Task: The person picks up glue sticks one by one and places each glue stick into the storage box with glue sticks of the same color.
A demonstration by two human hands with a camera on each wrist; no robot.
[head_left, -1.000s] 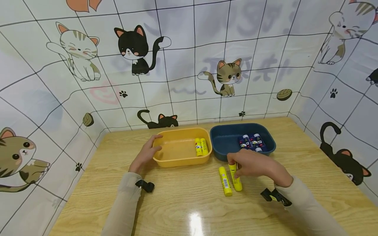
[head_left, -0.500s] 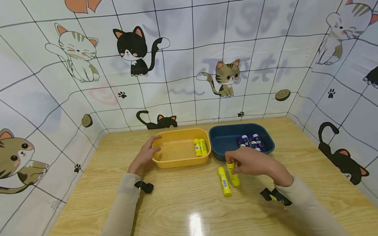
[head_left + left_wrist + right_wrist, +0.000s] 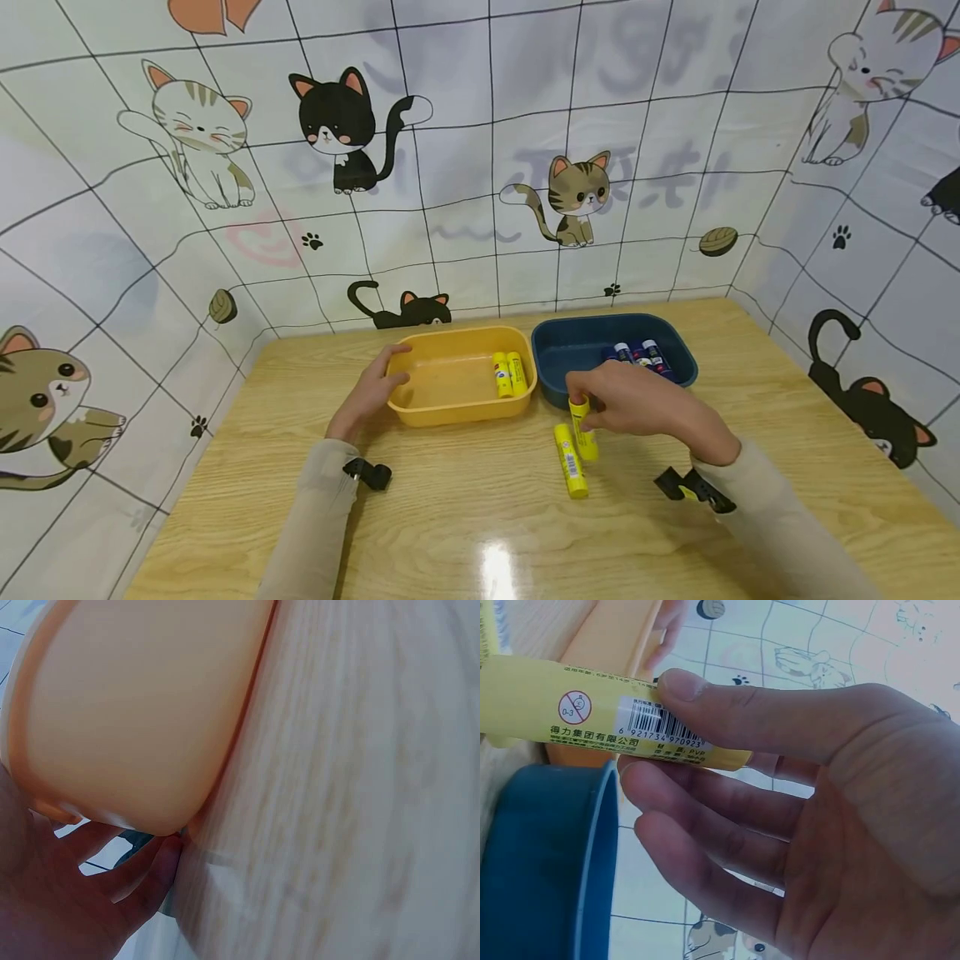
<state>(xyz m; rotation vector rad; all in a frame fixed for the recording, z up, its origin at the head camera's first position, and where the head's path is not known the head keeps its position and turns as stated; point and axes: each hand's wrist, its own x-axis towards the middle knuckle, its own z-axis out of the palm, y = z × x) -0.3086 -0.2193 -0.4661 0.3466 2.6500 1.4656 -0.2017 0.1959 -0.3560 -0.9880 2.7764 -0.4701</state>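
Note:
My left hand (image 3: 366, 398) grips the left end of a yellow plastic bin (image 3: 450, 414), its thumb over the rim and other fingers against the outer wall. Two yellow glue sticks (image 3: 517, 373) lie inside at the right end. Between thumb and fingertips, my right hand (image 3: 641, 402) pinches another yellow glue stick (image 3: 586, 444), tilted, in front of the blue bin (image 3: 553, 379). Its barcode label shows in the right wrist view, where the glue stick (image 3: 592, 712) points left. One more yellow glue stick (image 3: 572, 462) lies on the table just left of the held one.
Several dark blue glue sticks (image 3: 657, 357) with white ends lie in the blue bin, partly hidden by my right hand. Both bins stand side by side at the back of the wooden table (image 3: 450, 517). Behind them hangs a cat-print sheet (image 3: 465, 167).
My right hand has lifted the pinched glue stick off the table and carried it slightly left and toward the bins. The left hand stays on the yellow bin.

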